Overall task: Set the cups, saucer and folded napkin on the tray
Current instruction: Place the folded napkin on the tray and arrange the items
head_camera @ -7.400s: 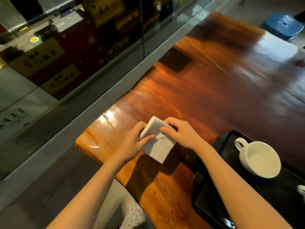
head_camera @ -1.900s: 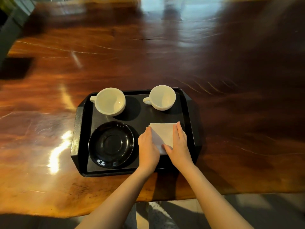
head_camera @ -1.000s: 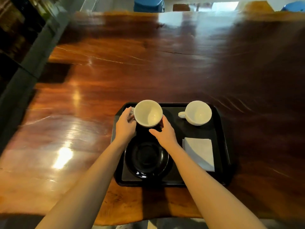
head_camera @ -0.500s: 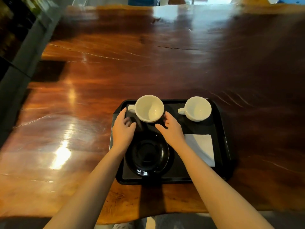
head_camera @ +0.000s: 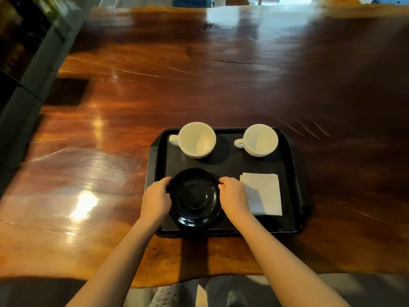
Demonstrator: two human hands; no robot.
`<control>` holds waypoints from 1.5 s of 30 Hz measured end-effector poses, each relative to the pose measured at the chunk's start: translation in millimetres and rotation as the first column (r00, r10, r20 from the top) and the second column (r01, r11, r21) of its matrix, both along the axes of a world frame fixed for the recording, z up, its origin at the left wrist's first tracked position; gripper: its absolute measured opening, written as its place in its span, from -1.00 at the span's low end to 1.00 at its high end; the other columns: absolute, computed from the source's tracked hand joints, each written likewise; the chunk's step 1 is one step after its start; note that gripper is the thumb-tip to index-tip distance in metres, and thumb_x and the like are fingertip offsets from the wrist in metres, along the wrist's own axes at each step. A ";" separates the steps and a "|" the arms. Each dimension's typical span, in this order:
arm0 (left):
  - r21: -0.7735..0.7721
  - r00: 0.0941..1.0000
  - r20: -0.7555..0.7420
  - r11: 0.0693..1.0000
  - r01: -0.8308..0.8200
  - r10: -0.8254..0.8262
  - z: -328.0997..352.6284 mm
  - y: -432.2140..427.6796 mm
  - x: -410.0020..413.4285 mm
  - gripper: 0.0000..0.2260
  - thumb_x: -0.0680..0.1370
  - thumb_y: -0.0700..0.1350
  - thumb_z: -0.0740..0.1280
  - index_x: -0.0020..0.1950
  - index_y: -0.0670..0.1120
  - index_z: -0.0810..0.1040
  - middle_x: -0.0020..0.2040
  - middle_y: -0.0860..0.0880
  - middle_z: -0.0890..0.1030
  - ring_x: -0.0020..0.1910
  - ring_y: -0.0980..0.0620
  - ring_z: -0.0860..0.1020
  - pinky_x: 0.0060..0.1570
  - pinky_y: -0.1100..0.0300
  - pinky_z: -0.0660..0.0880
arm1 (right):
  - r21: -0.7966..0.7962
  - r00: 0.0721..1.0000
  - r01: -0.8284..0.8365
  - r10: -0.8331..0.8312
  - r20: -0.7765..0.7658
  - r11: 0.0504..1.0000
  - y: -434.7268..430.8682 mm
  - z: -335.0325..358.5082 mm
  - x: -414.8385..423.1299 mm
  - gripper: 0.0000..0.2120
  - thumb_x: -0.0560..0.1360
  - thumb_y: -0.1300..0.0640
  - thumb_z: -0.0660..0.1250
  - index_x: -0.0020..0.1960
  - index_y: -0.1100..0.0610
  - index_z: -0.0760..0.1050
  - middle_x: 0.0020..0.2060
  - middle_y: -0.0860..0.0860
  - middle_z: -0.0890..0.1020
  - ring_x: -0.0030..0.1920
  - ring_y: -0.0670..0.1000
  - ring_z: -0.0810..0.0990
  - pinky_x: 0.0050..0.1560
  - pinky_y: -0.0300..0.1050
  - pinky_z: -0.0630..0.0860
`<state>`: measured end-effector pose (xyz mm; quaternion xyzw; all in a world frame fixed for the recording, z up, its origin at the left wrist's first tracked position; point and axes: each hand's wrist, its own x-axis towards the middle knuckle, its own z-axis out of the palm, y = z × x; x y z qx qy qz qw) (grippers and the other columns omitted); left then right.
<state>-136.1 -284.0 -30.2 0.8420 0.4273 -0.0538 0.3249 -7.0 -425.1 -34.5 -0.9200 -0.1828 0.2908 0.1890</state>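
A black tray (head_camera: 292, 165) lies near the front edge of the wooden table. Two white cups stand upright at its far side: the left cup (head_camera: 197, 139) and the right cup (head_camera: 259, 140), both with handles pointing left. A black saucer (head_camera: 194, 197) sits at the tray's near left. A folded white napkin (head_camera: 264, 193) lies flat at the near right. My left hand (head_camera: 156, 200) grips the saucer's left rim. My right hand (head_camera: 232, 197) grips its right rim and partly covers the napkin's left edge.
The glossy brown table (head_camera: 199, 85) stretches far beyond the tray. A grey ledge and dark glass cabinet (head_camera: 26, 63) run along the left side. Blue stools (head_camera: 192, 1) stand past the table's far edge.
Both hands have left the left cup, which now stands free at the tray's far left. They have drawn back to the saucer and closed on its two sides.
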 end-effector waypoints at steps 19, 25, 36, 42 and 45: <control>0.032 0.990 -0.098 0.994 0.107 -0.103 20.2 11.9 8.2 -0.63 0.52 -0.19 0.26 0.34 -0.14 0.46 0.21 -0.15 0.61 0.21 -0.14 0.54 0.17 0.01 0.50 | 0.198 0.999 -0.045 0.047 -0.005 0.979 -29.3 22.7 24.7 -0.60 0.58 0.18 0.18 0.41 0.14 0.32 0.32 0.11 0.47 0.29 0.08 0.47 0.26 -0.03 0.46; 0.080 0.972 -0.156 0.978 0.190 -0.176 46.1 8.0 22.5 -0.68 0.52 -0.15 0.22 0.25 -0.12 0.54 0.22 -0.12 0.61 0.23 -0.13 0.53 0.17 0.04 0.46 | -0.158 0.933 -0.300 0.324 0.155 0.941 -66.4 38.7 59.7 -0.57 0.57 0.07 0.20 0.41 0.13 0.30 0.31 0.12 0.45 0.32 0.15 0.37 0.26 0.01 0.37; 0.051 0.989 -0.126 0.996 -0.070 0.075 23.9 -52.8 -15.8 -0.59 0.51 -0.24 0.21 0.37 -0.15 0.40 0.25 -0.18 0.56 0.25 -0.19 0.49 0.20 -0.05 0.48 | -0.206 0.865 -0.415 0.455 0.211 0.886 -89.0 -9.0 33.9 -0.23 0.50 -0.08 0.28 0.52 0.07 -0.08 0.54 0.08 0.02 0.52 0.14 0.02 0.49 0.10 0.04; 0.022 0.994 -0.055 0.995 -0.094 0.096 24.1 -59.3 -20.5 -0.57 0.51 -0.27 0.19 0.40 -0.17 0.37 0.23 -0.20 0.56 0.17 -0.17 0.53 0.12 -0.01 0.50 | -0.191 0.871 -0.416 0.450 0.198 0.889 -88.0 -7.1 33.4 -0.24 0.51 -0.06 0.29 0.52 0.07 -0.07 0.54 0.07 0.01 0.52 0.14 0.01 0.49 0.10 0.03; 0.037 0.997 -0.056 0.998 -0.058 0.060 31.3 -45.9 -14.7 -0.59 0.51 -0.24 0.19 0.36 -0.17 0.41 0.25 -0.20 0.55 0.22 -0.18 0.51 0.20 -0.06 0.48 | -0.146 0.900 -0.376 0.398 0.176 0.915 -83.8 3.4 34.0 -0.27 0.51 -0.06 0.29 0.52 0.08 -0.02 0.54 0.07 0.02 0.52 0.13 0.02 0.48 0.10 0.07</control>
